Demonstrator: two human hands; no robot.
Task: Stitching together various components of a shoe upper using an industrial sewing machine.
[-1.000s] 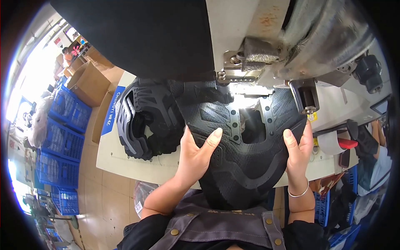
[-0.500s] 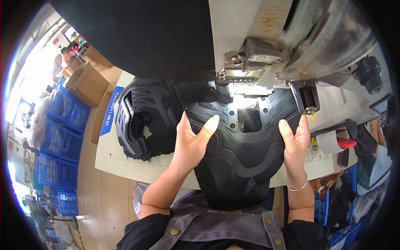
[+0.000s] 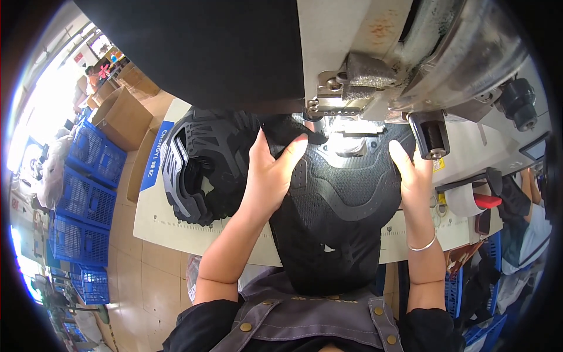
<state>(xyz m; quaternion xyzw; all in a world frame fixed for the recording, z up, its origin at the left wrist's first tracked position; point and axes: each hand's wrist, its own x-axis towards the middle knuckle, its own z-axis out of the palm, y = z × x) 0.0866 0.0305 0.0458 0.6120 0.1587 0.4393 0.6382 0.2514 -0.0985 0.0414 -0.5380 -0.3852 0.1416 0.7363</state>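
Observation:
A black moulded panel with textured, raised shapes [image 3: 346, 182] lies on the machine bed, its near part hanging toward my apron. My left hand [image 3: 272, 170] grips its left edge, thumb on top and fingers mostly hidden underneath. On the opposite edge, my right hand [image 3: 413, 173] holds it the same way, close to a dark metal cylinder fitting [image 3: 433, 138]. The panel's far part runs under the lit work area of what looks like a sewing machine [image 3: 352, 108]. Black fabric [image 3: 287, 132] lies beyond my left thumb.
A pile of similar black and grey moulded pieces [image 3: 202, 158] sits on the pale table [image 3: 155, 214] at left. Blue crates [image 3: 85, 199] and cardboard boxes [image 3: 120, 117] stand on the floor beyond. At right are a red object [image 3: 487, 201] and another person's arm [image 3: 532, 188].
Both hands have pushed the panel away from me, farther under the machine. Its opening with metal-looking dots is now mostly out of sight there.

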